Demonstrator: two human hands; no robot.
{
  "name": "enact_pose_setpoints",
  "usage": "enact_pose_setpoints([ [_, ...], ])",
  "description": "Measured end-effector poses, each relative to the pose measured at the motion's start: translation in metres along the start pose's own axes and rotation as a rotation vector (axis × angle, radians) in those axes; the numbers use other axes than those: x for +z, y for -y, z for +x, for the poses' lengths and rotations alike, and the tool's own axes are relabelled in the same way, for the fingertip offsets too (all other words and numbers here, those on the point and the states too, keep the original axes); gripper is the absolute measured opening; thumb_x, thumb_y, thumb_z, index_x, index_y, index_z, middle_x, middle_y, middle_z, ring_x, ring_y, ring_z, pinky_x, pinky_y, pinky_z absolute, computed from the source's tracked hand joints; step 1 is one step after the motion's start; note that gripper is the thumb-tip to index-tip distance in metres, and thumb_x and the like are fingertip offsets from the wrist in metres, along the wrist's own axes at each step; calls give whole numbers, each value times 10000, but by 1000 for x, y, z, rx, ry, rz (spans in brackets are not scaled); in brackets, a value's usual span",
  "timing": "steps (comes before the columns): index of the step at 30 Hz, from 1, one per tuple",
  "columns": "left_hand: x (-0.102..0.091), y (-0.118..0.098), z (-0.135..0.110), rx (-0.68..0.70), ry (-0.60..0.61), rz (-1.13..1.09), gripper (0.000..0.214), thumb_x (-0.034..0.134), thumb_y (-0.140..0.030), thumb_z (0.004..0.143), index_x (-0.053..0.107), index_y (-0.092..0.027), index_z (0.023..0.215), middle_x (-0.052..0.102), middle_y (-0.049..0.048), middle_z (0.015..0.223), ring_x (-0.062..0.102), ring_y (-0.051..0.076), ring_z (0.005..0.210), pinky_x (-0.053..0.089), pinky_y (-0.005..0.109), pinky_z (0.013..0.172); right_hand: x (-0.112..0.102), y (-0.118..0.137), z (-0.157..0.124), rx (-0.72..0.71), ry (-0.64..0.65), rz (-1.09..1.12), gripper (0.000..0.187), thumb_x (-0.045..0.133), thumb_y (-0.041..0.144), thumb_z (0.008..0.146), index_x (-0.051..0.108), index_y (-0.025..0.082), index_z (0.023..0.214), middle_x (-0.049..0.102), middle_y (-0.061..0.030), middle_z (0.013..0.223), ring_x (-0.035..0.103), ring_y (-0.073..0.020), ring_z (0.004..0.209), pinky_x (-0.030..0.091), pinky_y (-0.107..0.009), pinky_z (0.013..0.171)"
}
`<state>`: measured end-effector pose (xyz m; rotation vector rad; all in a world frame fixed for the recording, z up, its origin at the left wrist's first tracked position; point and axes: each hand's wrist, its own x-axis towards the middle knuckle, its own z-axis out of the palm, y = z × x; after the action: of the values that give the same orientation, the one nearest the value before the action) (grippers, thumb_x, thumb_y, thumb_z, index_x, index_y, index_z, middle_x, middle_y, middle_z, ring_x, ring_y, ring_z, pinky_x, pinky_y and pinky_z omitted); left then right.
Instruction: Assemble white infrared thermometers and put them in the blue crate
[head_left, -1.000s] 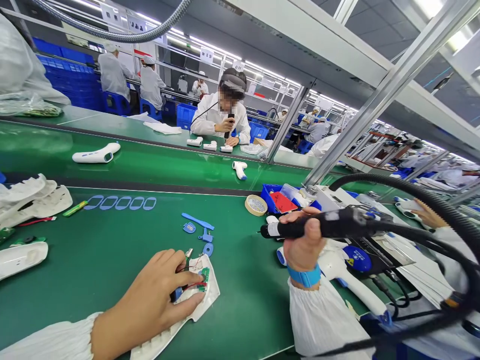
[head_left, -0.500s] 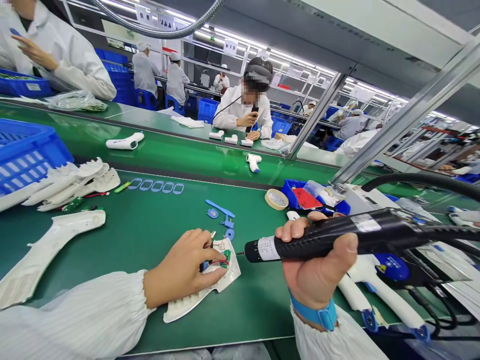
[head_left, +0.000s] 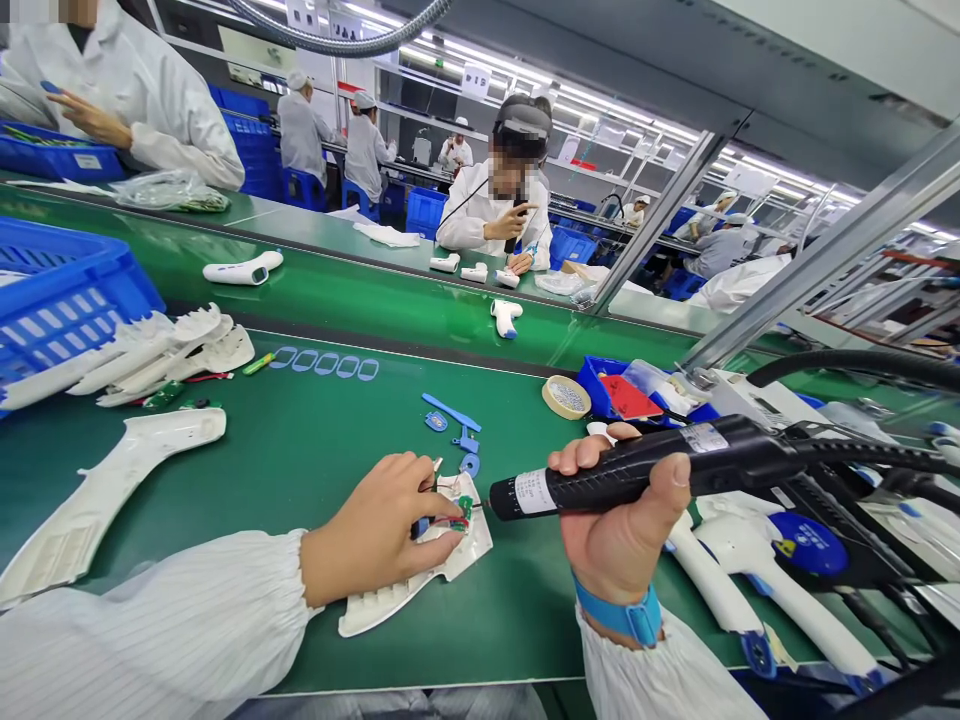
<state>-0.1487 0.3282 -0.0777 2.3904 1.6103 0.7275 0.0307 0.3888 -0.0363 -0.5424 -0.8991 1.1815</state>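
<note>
The shell (head_left: 474,545) lies on the worktop (head_left: 300,470), inner side up, in front of the person, with a small green board (head_left: 466,512) and red wires in its wider end. The left hand (head_left: 375,530) bears down on it: forefinger at the board, thumb at the shell, the grip clamped on the shell. The right hand (head_left: 622,540) has its grip clamped around a black screwdriver (head_left: 637,475), held nearly level, its bit pointing left at the board; whether the bit touches, I cannot tell. A blue band (head_left: 619,612) circles the right wrist.

Just beyond the shell lie a blue ring (head_left: 469,464), a blue strip (head_left: 450,412) and two other small blue parts. Farther off, five blue frames (head_left: 325,364) stand in a row. Left of them are stacked shells (head_left: 172,350), another shell (head_left: 112,490) nearer the person, and a blue basket (head_left: 75,290). To the right, a round dish (head_left: 559,411) sits beside a blue bin (head_left: 590,385) with something red in it. White devices (head_left: 810,610) lie beyond the right wrist. Across the green belt (head_left: 375,290), which carries two more devices, a co-worker (head_left: 469,215) sits holding a dark tool.
</note>
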Motion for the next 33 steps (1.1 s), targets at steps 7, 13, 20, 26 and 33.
enact_pose_setpoints([
  [7, 0, 0, 0, -6, 3, -5, 196, 545, -354, 791, 686, -290, 911, 505, 27, 774, 468, 164, 746, 368, 328, 695, -2, -3, 1, 22, 2, 16, 431, 561, 621, 682, 486, 228, 844, 503, 63, 559, 477, -102, 505, 448, -262, 537],
  [13, 1, 0, 0, 2, -13, -3, 209, 543, -366, 791, 686, -287, 921, 500, 26, 775, 464, 162, 740, 371, 322, 691, -3, -5, 0, 17, 12, 6, 428, 556, 622, 689, 489, 230, 849, 504, 60, 565, 476, -105, 506, 446, -270, 538],
  [20, 1, 1, 1, 1, 14, 3, 198, 540, -358, 793, 682, -297, 918, 496, 28, 768, 468, 171, 748, 370, 333, 695, 3, -2, -1, 6, 68, -21, 406, 569, 592, 693, 480, 229, 850, 508, 63, 564, 485, -108, 495, 441, -273, 523],
  [26, 3, 3, 0, 9, 14, 33, 189, 567, -353, 772, 675, -299, 917, 503, 23, 767, 458, 168, 730, 360, 325, 679, 16, -5, 3, 17, 241, -49, 341, 590, 526, 721, 501, 226, 859, 537, 58, 562, 496, -111, 495, 429, -265, 506],
  [33, 3, 2, 0, -1, 23, 24, 190, 544, -362, 784, 672, -290, 906, 514, 24, 747, 454, 172, 714, 343, 324, 644, 27, -12, 9, 50, 438, -111, 250, 583, 452, 761, 516, 219, 822, 542, 53, 573, 503, -117, 490, 405, -268, 491],
])
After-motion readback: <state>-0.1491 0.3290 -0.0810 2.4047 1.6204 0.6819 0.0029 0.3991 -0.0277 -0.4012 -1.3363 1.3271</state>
